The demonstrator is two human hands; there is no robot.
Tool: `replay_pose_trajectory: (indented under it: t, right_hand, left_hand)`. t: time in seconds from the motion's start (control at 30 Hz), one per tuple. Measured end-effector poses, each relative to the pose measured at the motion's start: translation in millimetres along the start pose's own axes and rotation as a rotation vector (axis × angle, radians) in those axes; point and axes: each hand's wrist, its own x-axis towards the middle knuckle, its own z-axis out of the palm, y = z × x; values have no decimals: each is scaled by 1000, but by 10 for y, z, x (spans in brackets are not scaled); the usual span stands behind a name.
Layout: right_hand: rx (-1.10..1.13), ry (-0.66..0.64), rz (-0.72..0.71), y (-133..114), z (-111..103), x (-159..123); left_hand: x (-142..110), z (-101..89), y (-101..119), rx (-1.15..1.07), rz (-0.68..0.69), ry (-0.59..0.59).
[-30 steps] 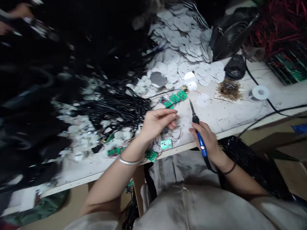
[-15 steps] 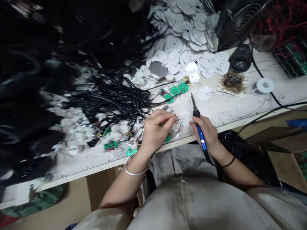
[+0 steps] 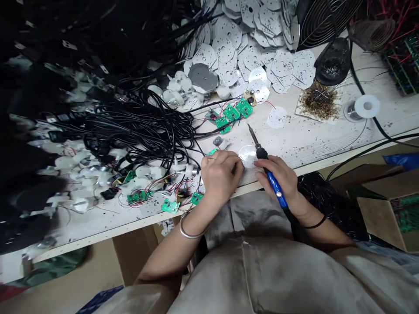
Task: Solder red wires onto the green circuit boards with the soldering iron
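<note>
Blue soldering iron [image 3: 270,178] lies in the right hand [image 3: 285,176].

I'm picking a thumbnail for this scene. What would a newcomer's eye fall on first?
Probably the blue iron in the right hand, its bare tip pointing towards the back of the bench. Next, the heap of white plates along the back, and the black cables tangled on the left.

No readable text, no legible labels
</note>
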Motion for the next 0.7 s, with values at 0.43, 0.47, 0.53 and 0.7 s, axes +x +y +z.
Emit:
replay_pose_trajectory:
  t: [0.43, 0.47, 0.53, 0.7]
  right_hand:
    - [192, 218, 570, 63, -46, -253]
    - [186, 217, 562, 67, -51, -248]
    - [182, 201, 553, 75, -64, -245]
    - [193, 167, 564, 87, -82, -261]
  left_hand:
    - [-2, 16, -8, 58, 23, -7]
    - [-2, 16, -8, 61, 23, -8]
    - [-2, 14, -7, 62, 27, -6]
    - [2, 4, -8, 52, 36, 7]
